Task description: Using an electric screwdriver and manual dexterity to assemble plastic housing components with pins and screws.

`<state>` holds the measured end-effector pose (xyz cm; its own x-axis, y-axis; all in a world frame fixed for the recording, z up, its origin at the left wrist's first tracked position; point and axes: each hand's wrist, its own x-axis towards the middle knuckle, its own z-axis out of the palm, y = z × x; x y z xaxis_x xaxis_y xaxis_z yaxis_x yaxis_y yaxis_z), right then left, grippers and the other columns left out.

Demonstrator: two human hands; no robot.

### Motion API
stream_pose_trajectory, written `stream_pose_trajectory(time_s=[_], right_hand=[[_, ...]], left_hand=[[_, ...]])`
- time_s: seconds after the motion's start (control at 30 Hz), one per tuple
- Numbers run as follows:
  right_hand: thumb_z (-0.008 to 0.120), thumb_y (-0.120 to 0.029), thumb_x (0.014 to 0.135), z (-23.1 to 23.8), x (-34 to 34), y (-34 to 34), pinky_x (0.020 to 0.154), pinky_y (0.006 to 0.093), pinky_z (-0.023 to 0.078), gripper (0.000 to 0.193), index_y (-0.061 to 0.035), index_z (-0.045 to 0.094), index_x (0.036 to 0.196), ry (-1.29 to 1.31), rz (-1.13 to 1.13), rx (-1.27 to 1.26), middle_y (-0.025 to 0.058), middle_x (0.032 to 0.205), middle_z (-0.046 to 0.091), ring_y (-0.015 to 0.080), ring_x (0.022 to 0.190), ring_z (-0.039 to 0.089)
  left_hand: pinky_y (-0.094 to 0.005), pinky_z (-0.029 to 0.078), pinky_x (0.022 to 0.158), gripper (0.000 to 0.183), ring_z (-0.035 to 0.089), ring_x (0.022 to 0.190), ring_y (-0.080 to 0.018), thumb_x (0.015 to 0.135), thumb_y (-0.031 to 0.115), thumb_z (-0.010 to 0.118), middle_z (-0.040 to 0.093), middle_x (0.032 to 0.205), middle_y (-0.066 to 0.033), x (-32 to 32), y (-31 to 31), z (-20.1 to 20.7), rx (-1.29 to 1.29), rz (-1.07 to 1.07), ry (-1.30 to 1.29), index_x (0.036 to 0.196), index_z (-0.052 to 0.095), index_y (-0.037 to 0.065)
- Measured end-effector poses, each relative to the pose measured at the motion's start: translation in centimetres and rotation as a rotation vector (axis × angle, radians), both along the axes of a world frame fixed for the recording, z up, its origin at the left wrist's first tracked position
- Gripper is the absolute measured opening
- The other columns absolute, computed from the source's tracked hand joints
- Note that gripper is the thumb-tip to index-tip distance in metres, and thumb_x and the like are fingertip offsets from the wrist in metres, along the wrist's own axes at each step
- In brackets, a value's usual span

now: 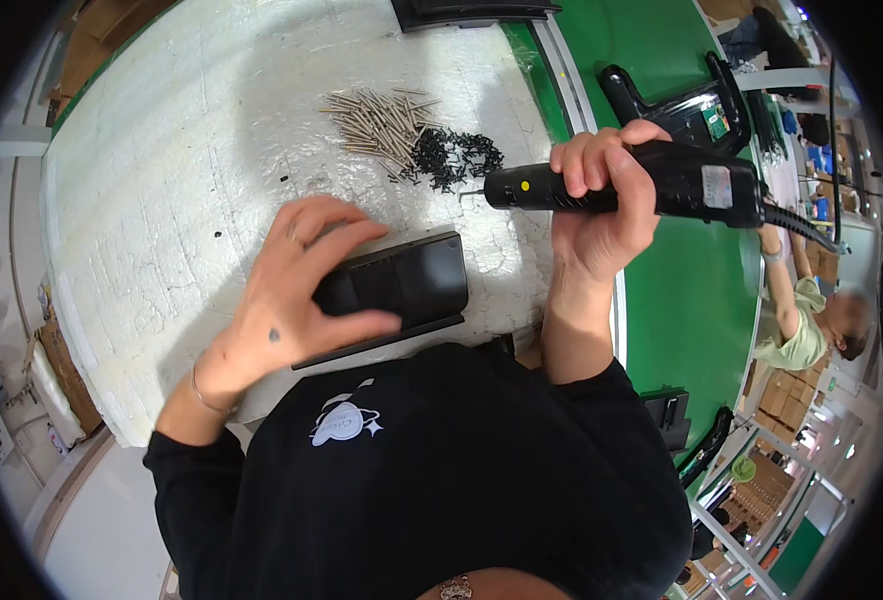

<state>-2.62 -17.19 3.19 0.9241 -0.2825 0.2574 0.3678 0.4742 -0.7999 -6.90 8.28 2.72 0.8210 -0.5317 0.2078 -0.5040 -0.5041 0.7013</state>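
My right hand [606, 190] is wrapped round a black electric screwdriver [691, 180], held level with its thin bit pointing left and its cord trailing right. The bit tip is near a heap of small black screws [451, 158]. Behind them lies a pile of long metal pins [376, 122]. A rectangular black housing [411, 283] rests on the worktop in front of me. My left hand [296, 280] is over its left end, thumb and fingers spread along its near and far edges. That hand is slightly blurred, and firm contact does not show.
White wrapped padding [161, 220] covers the worktop, with a few stray screws on it. A black frame-like part [686, 105] stands on the green surface [666, 300] at right. Another black part [471, 12] lies at the far edge. A person [811, 320] works beyond, on the right.
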Motion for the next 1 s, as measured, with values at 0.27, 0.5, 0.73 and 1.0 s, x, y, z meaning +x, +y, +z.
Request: stream_pose_trajectory(time_s=[0.27, 0.5, 0.73, 1.0], right_hand=[[0.051, -0.012, 0.086, 2.8, -1.9, -0.1, 0.062, 0.0301, 0.036, 0.018, -0.0101, 0.055, 0.103, -0.129, 0.064, -0.024, -0.0014, 0.062, 0.040, 0.0107, 0.054, 0.040], [0.050, -0.011, 0.084, 4.1, -2.6, -1.3, 0.061, 0.0332, 0.043, 0.029, -0.0094, 0.046, 0.113, -0.306, 0.190, -0.020, 0.0009, 0.063, 0.044, 0.0125, 0.052, 0.044], [0.051, -0.013, 0.086, 4.5, -3.0, -1.4, 0.060, 0.0323, 0.042, 0.031, -0.0096, 0.045, 0.117, -0.378, 0.300, -0.006, 0.0005, 0.065, 0.048, 0.0126, 0.052, 0.047], [0.056, -0.009, 0.084, 4.7, -3.4, -0.2, 0.058, 0.0333, 0.043, 0.030, -0.0099, 0.043, 0.110, -0.352, 0.328, -0.051, 0.0012, 0.064, 0.049, 0.0130, 0.050, 0.047]], left_hand=[[-0.0366, 0.047, 0.081, 0.027, 0.057, 0.096, -0.0255, 0.070, 0.022, 0.083, 0.064, 0.087, -0.0038, 6.4, -6.0, -3.1, -0.162, -0.095, -0.191, 0.088, 0.070, 0.007], [-0.0372, 0.047, 0.079, 0.023, 0.058, 0.094, -0.0239, 0.067, 0.022, 0.084, 0.063, 0.080, -0.0020, 5.8, -6.6, -2.9, -0.210, -0.101, -0.218, 0.074, 0.067, 0.009], [-0.0375, 0.047, 0.078, 0.024, 0.058, 0.094, -0.0230, 0.065, 0.025, 0.083, 0.058, 0.076, 0.0002, 5.3, -6.0, -2.1, -0.207, -0.101, -0.330, 0.071, 0.063, 0.012], [-0.0394, 0.046, 0.085, 0.024, 0.057, 0.097, -0.0239, 0.071, 0.026, 0.078, 0.057, 0.078, -0.0007, 4.6, -5.3, -1.9, -0.126, -0.141, -0.420, 0.073, 0.060, 0.011]])
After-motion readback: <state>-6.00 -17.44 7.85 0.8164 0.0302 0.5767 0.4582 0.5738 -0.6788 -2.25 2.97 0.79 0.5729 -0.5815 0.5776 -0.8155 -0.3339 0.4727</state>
